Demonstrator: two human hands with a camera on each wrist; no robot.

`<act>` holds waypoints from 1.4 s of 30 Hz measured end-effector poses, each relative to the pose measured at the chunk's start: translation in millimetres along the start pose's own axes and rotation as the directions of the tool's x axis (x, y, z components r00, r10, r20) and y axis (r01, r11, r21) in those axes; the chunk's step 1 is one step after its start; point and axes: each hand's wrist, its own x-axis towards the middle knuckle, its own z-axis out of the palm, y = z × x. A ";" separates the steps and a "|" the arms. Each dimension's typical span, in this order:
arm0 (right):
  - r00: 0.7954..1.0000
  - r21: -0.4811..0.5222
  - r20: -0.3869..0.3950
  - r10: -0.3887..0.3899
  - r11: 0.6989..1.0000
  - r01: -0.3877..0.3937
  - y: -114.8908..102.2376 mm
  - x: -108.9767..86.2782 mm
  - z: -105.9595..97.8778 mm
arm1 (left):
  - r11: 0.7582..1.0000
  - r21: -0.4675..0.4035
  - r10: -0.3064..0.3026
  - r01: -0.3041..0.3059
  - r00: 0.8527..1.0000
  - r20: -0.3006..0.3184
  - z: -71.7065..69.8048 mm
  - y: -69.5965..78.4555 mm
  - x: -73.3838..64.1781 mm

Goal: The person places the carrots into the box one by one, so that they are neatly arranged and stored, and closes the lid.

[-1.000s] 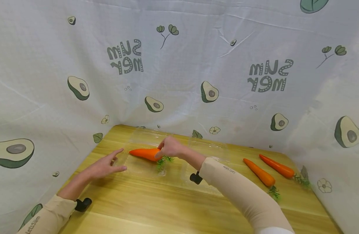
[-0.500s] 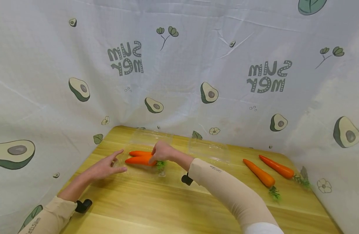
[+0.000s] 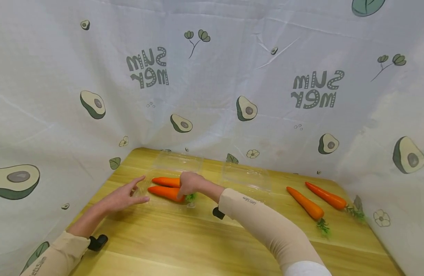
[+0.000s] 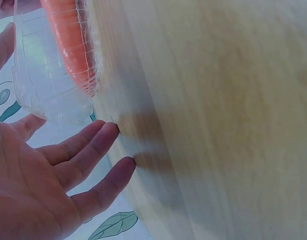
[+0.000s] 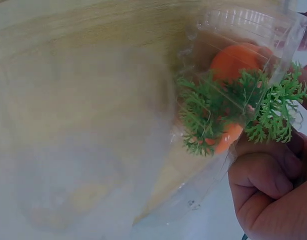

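Two orange carrots with leafy green tops lie side by side in a clear plastic box point(image 4: 38, 75) at the table's left. My right hand point(image 3: 191, 183) pinches the nearer carrot point(image 3: 163, 192) by its thick end; the farther carrot point(image 3: 165, 181) is partly hidden behind that hand. In the right wrist view, green fronds point(image 5: 203, 110) show through the box's end wall, beside curled fingers. At the box's left end, my left hand point(image 3: 121, 197) has its fingers spread, with thumb and fingertips right at the wall. It carries nothing.
A second clear plastic box point(image 3: 246, 176) stands to the right of the first, near the back edge. Two more carrots, one nearer point(image 3: 306, 204) and one farther point(image 3: 327, 196), lie at the table's right. A printed curtain point(image 3: 212, 84) closes off the back and sides.
My right hand has brought the carrot left and toward me, then lowered it beside the other, which has come into view. The left hand has stayed in place.
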 end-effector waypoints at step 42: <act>0.900 0.569 -0.185 0.394 0.790 -0.229 73.2 2.5 -43.7 | 0.983 -0.078 -0.169 0.169 0.986 0.009 -48.1 26.7 71.5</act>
